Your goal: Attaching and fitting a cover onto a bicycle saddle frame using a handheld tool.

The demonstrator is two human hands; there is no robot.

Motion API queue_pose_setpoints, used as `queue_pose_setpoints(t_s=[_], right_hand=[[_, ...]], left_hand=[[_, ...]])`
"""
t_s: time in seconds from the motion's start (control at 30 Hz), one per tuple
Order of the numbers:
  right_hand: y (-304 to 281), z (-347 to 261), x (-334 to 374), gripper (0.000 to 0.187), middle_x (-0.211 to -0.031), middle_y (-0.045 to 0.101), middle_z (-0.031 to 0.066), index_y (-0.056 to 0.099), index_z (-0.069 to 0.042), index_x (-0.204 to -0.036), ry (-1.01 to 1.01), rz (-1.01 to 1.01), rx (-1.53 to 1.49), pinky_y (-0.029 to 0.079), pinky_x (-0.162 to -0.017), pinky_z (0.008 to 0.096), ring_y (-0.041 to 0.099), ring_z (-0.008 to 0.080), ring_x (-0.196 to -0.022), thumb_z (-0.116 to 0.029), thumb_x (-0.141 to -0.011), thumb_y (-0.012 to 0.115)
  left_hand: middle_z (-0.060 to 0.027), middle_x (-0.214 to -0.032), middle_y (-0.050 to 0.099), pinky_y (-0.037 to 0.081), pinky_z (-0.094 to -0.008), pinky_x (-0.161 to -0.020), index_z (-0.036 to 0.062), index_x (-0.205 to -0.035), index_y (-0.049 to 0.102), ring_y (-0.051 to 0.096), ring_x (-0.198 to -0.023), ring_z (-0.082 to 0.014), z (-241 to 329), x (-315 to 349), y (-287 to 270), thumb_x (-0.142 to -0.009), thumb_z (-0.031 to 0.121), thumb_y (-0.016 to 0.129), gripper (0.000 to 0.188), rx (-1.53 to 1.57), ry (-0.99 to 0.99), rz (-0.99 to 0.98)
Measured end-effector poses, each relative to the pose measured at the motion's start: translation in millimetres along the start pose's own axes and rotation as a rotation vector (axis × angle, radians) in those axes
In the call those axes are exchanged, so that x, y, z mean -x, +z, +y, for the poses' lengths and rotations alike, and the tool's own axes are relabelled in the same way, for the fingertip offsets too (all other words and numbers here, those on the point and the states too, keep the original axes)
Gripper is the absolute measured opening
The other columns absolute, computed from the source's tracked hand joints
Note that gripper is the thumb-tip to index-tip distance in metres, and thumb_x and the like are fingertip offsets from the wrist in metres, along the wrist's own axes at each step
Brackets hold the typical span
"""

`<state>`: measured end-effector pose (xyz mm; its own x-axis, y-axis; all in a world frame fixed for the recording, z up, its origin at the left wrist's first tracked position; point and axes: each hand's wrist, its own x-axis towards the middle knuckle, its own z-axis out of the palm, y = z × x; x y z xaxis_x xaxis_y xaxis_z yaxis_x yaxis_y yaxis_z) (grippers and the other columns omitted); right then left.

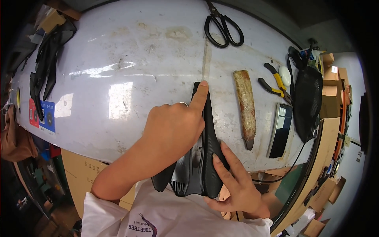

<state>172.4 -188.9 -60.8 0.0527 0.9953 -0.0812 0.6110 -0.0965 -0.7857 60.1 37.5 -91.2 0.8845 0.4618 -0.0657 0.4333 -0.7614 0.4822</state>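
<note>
i can't tell whether your left hand (173, 124) pinches the black carbon-textured fairing (211, 136); your right hand (241, 190), spread along its edge, might let it skid under uneven pressure.

White desk (106, 51): glossy, scuffed, brown stains. Bright glare patches (120, 98) on its left half, some near-rectangular. Pale wall (358, 91) at far right. Brown boxes (331, 94) stacked between wall and desk's right end. Dim grey area beyond far edge. Carton (79, 168) below near edge, left. Green surface (291, 187) lower right, kind unclear.
</note>
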Motion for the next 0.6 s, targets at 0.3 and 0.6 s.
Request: queue_pose_setpoints(t_s=[0.3,0.6], right_hand=[[16.5,2.9,-0.9,0.09,-0.154,0.035,0.0507,0.052,0.016,-0.145,-0.078,0.002,0.185,0.054,-0.109,0.0541,0.047,0.0632,-0.142,-0.035,-0.081,0.089],[20.2,12.4,-0.1,0.075,-0.145,0.051,0.0468,0.054,0.013,-0.145,-0.175,-0.043,0.53,0.059,-0.102,0.05,0.057,0.059,-0.134,-0.049,-0.103,0.057]], left_hand=[[-0.0137,-0.066,0.069,0.056,-0.0409,-0.052,-0.0069,-0.154,0.049,0.07,-0.054,-0.0293,2.0,0.9,0.9,-0.085,0.012,0.07,0.074,-0.034,-0.016,-0.006],[-0.0211,-0.07,0.071,0.059,-0.046,-0.065,0.0003,-0.158,0.049,0.071,-0.063,-0.0393,-3.2,5.4,-16.2,-0.09,0.009,0.072,0.072,0.205,-0.128,-0.176]])
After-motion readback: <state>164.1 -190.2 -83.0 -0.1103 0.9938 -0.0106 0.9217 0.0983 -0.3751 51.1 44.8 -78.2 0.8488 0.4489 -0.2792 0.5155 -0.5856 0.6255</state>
